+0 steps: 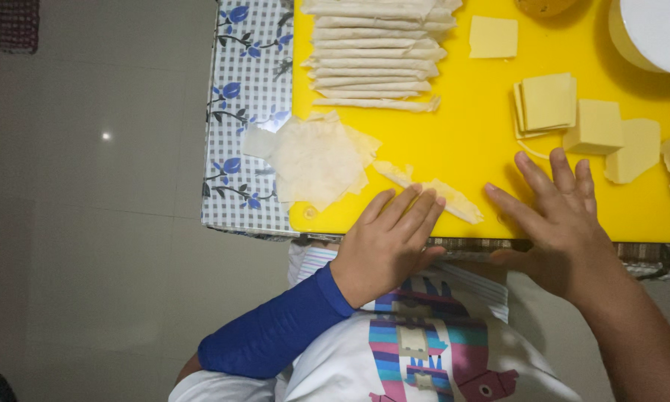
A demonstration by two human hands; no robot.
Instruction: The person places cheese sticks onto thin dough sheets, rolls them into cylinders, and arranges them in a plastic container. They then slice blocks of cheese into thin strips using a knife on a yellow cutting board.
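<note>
Big glossy yellow board (484, 149) sat on the checked floral cloth (249, 89). The rolls (376, 56) were stacked in a neat pale row, floury wrappers (316, 160) piled loosely, cheese (549, 102) in flat squares. Your left hand (387, 246) lay flat, fingers on a half-rolled wrapper (432, 195); your right hand (562, 216) was spread open beside it, holding nothing.

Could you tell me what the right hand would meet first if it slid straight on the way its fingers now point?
The right hand points up the yellow board. It would probably meet the cheese block first, or the stack of cheese slices beside it; the exact line is hard to judge.
</note>
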